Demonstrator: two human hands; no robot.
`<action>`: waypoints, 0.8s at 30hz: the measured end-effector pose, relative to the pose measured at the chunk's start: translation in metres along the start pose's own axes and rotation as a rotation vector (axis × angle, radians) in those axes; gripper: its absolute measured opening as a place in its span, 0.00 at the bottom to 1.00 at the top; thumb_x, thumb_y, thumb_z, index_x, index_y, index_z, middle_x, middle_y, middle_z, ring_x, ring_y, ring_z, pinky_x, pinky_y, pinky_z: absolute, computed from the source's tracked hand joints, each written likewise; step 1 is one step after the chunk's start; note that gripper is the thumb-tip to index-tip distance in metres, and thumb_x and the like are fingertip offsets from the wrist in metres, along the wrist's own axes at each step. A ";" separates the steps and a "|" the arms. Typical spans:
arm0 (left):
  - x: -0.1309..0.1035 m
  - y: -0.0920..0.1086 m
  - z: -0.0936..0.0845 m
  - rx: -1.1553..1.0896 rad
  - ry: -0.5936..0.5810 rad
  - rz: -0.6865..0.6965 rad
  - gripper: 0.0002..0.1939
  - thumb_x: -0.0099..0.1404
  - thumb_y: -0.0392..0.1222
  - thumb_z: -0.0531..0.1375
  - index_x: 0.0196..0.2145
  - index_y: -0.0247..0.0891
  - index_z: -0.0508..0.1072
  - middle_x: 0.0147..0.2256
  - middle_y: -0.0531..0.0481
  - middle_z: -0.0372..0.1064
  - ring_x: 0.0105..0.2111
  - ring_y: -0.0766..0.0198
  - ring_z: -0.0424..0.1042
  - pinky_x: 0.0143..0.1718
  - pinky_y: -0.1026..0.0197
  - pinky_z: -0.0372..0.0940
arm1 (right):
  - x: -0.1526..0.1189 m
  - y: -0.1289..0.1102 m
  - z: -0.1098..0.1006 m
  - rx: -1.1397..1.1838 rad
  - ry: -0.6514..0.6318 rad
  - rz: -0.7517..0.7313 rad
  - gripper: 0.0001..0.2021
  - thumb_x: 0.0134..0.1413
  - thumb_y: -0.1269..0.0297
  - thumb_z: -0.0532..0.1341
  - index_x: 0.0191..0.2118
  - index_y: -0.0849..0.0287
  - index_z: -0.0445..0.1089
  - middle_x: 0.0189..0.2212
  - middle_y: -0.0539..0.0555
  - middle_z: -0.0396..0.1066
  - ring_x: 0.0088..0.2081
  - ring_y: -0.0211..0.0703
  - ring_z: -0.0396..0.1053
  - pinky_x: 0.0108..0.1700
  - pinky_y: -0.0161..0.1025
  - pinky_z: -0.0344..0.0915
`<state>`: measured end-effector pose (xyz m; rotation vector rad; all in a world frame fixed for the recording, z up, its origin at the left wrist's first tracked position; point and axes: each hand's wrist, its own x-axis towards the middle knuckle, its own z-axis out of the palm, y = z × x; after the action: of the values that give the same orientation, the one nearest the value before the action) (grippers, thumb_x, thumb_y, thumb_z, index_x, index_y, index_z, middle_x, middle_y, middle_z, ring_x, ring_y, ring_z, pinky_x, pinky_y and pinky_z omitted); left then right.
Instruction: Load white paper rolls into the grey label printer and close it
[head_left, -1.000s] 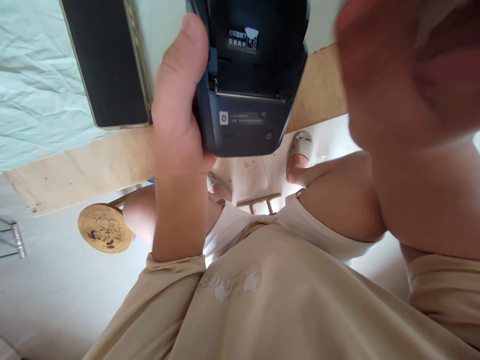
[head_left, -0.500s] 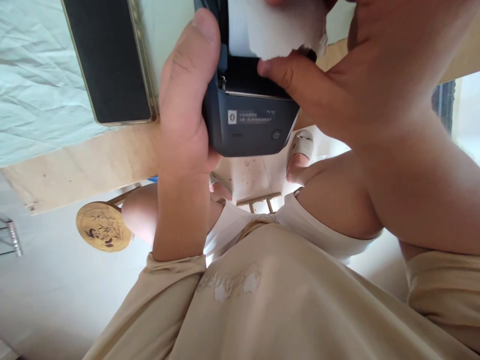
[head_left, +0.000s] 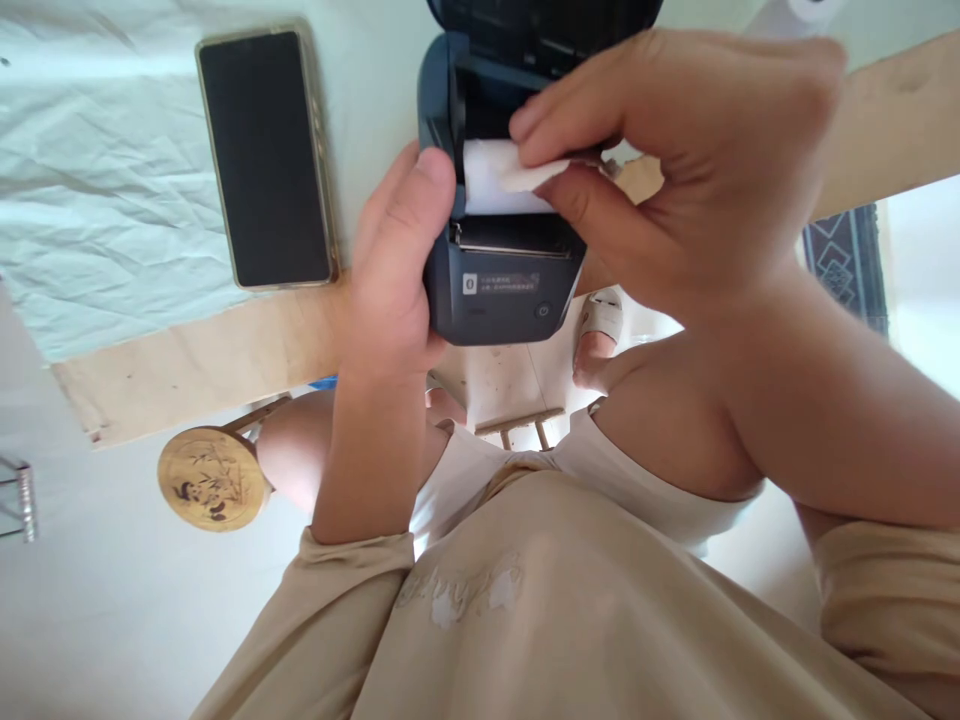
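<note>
A dark blue-grey portable label printer point(head_left: 502, 305) is held at the table's near edge, its black lid point(head_left: 544, 30) flipped up. My left hand point(head_left: 401, 250) wraps round the printer's left side, thumb on the rim. Inside the paper bay sits a white paper roll point(head_left: 487, 185). My right hand point(head_left: 675, 170) pinches the roll's torn loose end between thumb and fingers, above the bay. These fingers hide the right part of the roll and bay.
A black-screened phone point(head_left: 266, 160) in a clear case lies on the pale green cloth point(head_left: 112, 200) to the left. Another white roll point(head_left: 799, 15) is at the top right. The wooden table edge point(head_left: 202, 345) runs in front of my legs; a round wooden stool point(head_left: 214, 478) stands lower left.
The printer now shows lower and farther from the camera, with its open lid in view. My right fingers have shifted from the paper's underside to a pinch on its loose end.
</note>
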<state>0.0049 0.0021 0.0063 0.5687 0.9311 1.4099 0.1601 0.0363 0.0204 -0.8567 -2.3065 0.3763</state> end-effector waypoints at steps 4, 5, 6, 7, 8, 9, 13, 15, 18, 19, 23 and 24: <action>0.000 0.004 -0.015 -0.021 -0.155 0.042 0.17 0.61 0.51 0.57 0.28 0.31 0.67 0.33 0.48 0.72 0.41 0.68 0.72 0.51 0.63 0.66 | -0.003 -0.005 -0.002 -0.078 0.138 -0.110 0.11 0.55 0.66 0.52 0.41 0.57 0.68 0.43 0.44 0.68 0.47 0.27 0.67 0.52 0.33 0.65; -0.001 0.005 -0.017 -0.015 -0.154 0.037 0.17 0.62 0.51 0.56 0.29 0.31 0.68 0.33 0.48 0.73 0.41 0.68 0.72 0.51 0.63 0.66 | -0.004 -0.007 -0.003 -0.098 0.173 -0.120 0.11 0.53 0.65 0.53 0.42 0.56 0.68 0.42 0.45 0.68 0.46 0.27 0.66 0.50 0.34 0.63; -0.001 0.005 -0.017 -0.009 -0.154 0.036 0.17 0.63 0.51 0.55 0.29 0.31 0.68 0.34 0.48 0.73 0.40 0.69 0.72 0.51 0.63 0.66 | -0.005 -0.010 -0.003 -0.113 0.198 -0.128 0.12 0.52 0.65 0.53 0.42 0.55 0.68 0.41 0.46 0.67 0.44 0.28 0.65 0.48 0.34 0.62; -0.001 0.004 -0.017 -0.004 -0.159 0.038 0.17 0.63 0.51 0.55 0.30 0.31 0.69 0.34 0.48 0.73 0.40 0.69 0.72 0.51 0.64 0.66 | -0.007 -0.011 -0.002 -0.122 0.226 -0.142 0.12 0.51 0.65 0.54 0.42 0.54 0.68 0.39 0.47 0.67 0.42 0.28 0.63 0.46 0.34 0.61; -0.001 0.002 -0.018 0.001 -0.165 0.045 0.17 0.63 0.51 0.55 0.30 0.32 0.69 0.35 0.48 0.73 0.40 0.69 0.72 0.50 0.64 0.66 | -0.009 -0.013 0.000 -0.129 0.257 -0.165 0.12 0.50 0.66 0.55 0.41 0.53 0.69 0.37 0.47 0.67 0.40 0.28 0.62 0.44 0.34 0.59; 0.000 0.001 -0.019 0.008 -0.171 0.056 0.17 0.62 0.52 0.55 0.31 0.33 0.70 0.36 0.48 0.73 0.41 0.68 0.72 0.49 0.64 0.66 | -0.011 -0.014 0.003 -0.138 0.290 -0.192 0.11 0.48 0.67 0.56 0.40 0.52 0.69 0.34 0.47 0.67 0.38 0.28 0.61 0.42 0.34 0.58; 0.011 -0.007 -0.030 0.079 -0.241 0.104 0.21 0.53 0.55 0.62 0.40 0.37 0.70 0.36 0.46 0.71 0.40 0.61 0.71 0.39 0.61 0.65 | -0.017 -0.013 0.015 -0.196 0.281 -0.219 0.13 0.42 0.71 0.60 0.36 0.49 0.69 0.32 0.44 0.67 0.35 0.29 0.60 0.39 0.35 0.54; 0.016 -0.008 -0.036 0.131 -0.303 0.137 0.26 0.47 0.51 0.67 0.43 0.41 0.70 0.36 0.47 0.69 0.39 0.61 0.69 0.39 0.60 0.65 | -0.020 -0.011 0.017 -0.224 0.181 -0.185 0.12 0.43 0.67 0.61 0.37 0.48 0.68 0.35 0.42 0.68 0.37 0.30 0.60 0.40 0.35 0.55; 0.018 -0.007 -0.040 0.191 -0.330 0.175 0.27 0.45 0.45 0.69 0.45 0.46 0.68 0.43 0.49 0.68 0.41 0.62 0.67 0.44 0.58 0.65 | -0.022 -0.008 0.015 -0.233 0.076 -0.163 0.13 0.47 0.57 0.61 0.41 0.48 0.66 0.39 0.42 0.68 0.41 0.31 0.62 0.43 0.37 0.59; 0.017 -0.006 -0.040 0.207 -0.332 0.179 0.27 0.45 0.44 0.68 0.45 0.47 0.68 0.45 0.49 0.67 0.43 0.62 0.67 0.47 0.57 0.65 | -0.022 -0.008 0.013 -0.212 0.067 -0.171 0.14 0.48 0.55 0.60 0.42 0.49 0.66 0.40 0.42 0.68 0.42 0.31 0.63 0.44 0.37 0.60; 0.014 -0.006 -0.038 0.215 -0.344 0.196 0.33 0.47 0.42 0.68 0.51 0.48 0.64 0.51 0.50 0.66 0.50 0.59 0.67 0.50 0.58 0.66 | -0.019 -0.008 0.003 0.029 0.146 -0.100 0.10 0.50 0.61 0.59 0.40 0.54 0.69 0.40 0.43 0.68 0.43 0.25 0.64 0.49 0.33 0.63; 0.013 -0.007 -0.038 0.203 -0.341 0.215 0.34 0.47 0.42 0.68 0.52 0.48 0.63 0.52 0.51 0.65 0.51 0.60 0.67 0.49 0.60 0.66 | -0.019 -0.008 0.001 0.122 0.170 -0.005 0.10 0.50 0.61 0.58 0.39 0.55 0.69 0.39 0.44 0.67 0.43 0.24 0.63 0.49 0.31 0.63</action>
<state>-0.0232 0.0071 -0.0234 1.0526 0.7565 1.3583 0.1665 0.0178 0.0148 -0.7912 -2.1067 0.4216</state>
